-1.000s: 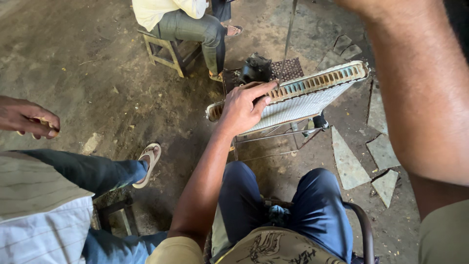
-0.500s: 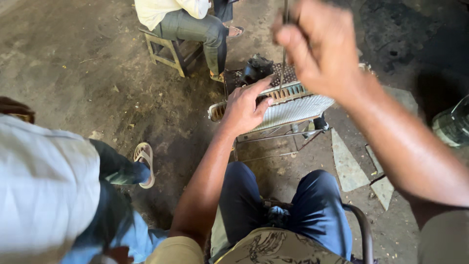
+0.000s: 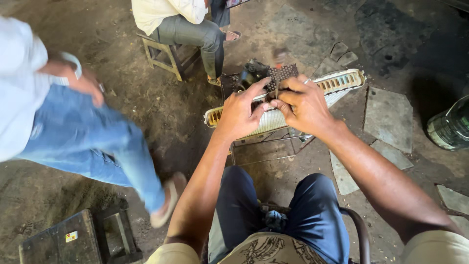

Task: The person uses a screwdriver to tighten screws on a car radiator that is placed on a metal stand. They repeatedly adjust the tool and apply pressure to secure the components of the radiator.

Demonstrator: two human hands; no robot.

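The right hand point(image 3: 304, 105) is pinching a thin dark tool point(image 3: 276, 88), tip down into the pale finned radiator core point(image 3: 337, 84) lying on a wire stand point(image 3: 264, 144). The left hand point(image 3: 240, 110) is pressing flat beside it, fingers spread (steadying). Both wrists are bending downward; short, gentle strokes would probably spare the fins.

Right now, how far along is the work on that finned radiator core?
Done: the long white finned radiator core lies across a thin wire stand. In hand: the left hand steadies its middle while the right hand pinches a thin dark tool over the fins. Left: the fins look alike along the core, so finished length cannot be judged.
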